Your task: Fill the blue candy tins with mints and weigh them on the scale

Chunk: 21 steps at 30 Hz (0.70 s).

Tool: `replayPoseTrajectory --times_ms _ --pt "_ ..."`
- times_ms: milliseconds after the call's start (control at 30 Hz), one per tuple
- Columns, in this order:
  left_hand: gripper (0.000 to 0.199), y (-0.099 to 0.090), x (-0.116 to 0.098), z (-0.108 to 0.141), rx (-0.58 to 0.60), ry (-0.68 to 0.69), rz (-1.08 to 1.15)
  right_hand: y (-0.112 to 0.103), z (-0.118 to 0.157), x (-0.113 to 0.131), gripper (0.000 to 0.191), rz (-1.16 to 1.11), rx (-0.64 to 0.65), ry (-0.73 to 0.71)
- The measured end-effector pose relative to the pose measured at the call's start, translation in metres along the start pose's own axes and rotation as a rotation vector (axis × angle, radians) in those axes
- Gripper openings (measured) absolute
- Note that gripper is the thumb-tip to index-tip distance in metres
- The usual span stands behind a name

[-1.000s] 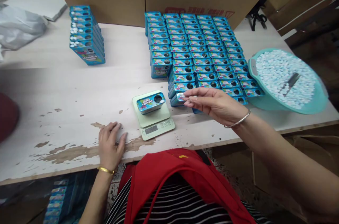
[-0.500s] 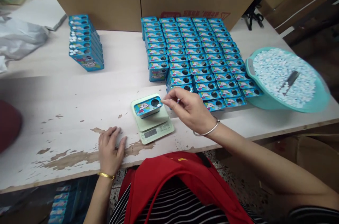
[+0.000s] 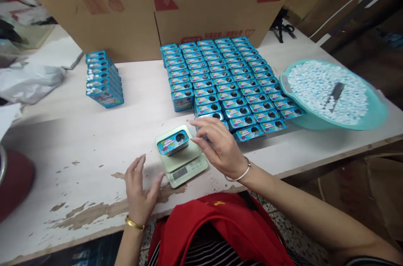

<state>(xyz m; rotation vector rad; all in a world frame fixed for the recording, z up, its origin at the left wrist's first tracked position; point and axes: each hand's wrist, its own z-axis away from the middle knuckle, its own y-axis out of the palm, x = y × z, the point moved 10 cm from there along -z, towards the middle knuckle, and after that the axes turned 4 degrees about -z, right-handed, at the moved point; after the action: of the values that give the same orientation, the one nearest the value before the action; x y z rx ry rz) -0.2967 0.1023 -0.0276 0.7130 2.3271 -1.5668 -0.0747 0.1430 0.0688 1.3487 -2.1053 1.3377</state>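
The blue tin (image 3: 173,143) sits on the pale green scale (image 3: 182,157) near the front edge of my desk (image 3: 94,140), its round lid hole facing up. Just behind and to the right of it, rows of matching tins (image 3: 226,81) crowd the desk, and the nearest ones lie under my right hand (image 3: 218,146). Further right is a teal basin (image 3: 376,117) heaped with white candies (image 3: 317,89), a dark scoop (image 3: 333,95) lying in them. A short stack of tins (image 3: 103,79) stands well apart to the left, before big cardboard boxes (image 3: 132,10). My right hand hovers beside the tin, fingers loosely curled, gripping nothing I can see. My left hand (image 3: 140,190) is above the worn desk, fingers spread, empty. The scale's display is too small to read.
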Motion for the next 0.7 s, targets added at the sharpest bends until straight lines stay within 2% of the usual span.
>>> replayPoseTrajectory --times_ms 67,100,167,233,300,400,467,533,600,700 --pt "0.073 0.004 -0.028 -0.030 0.032 0.095 0.060 -0.011 0.009 -0.007 0.008 -0.085 -0.043 0.068" --pt "0.072 0.009 -0.043 -0.045 0.068 0.161 0.079 -0.013 0.017 -0.010 0.009 -0.115 -0.041 0.104" --pt "0.056 0.019 -0.064 -0.077 0.134 0.273 0.083 -0.013 0.036 -0.017 0.010 -0.133 -0.010 0.174" --pt "0.038 0.029 -0.072 -0.108 0.144 0.327 0.066 -0.007 0.058 -0.026 0.012 -0.125 0.034 0.250" --pt "0.033 0.039 -0.071 -0.138 0.124 0.340 0.074 0.000 0.081 -0.039 0.013 -0.124 0.055 0.335" --pt "0.034 0.067 -0.066 -0.168 0.142 0.386 0.111 0.013 0.107 -0.061 0.013 -0.140 0.041 0.433" --pt "0.037 0.085 -0.065 -0.177 0.147 0.423 0.087 0.024 0.114 -0.073 0.014 -0.179 0.040 0.473" --pt "0.041 0.095 -0.065 -0.180 0.106 0.454 0.001 0.039 0.116 -0.081 0.015 -0.258 0.072 0.520" --pt "0.049 0.092 -0.062 -0.180 0.033 0.469 -0.098 0.055 0.114 -0.085 0.018 -0.362 0.124 0.574" --pt "0.059 0.064 -0.040 -0.188 -0.079 0.421 -0.186 0.078 0.109 -0.083 0.021 -0.499 0.200 0.637"
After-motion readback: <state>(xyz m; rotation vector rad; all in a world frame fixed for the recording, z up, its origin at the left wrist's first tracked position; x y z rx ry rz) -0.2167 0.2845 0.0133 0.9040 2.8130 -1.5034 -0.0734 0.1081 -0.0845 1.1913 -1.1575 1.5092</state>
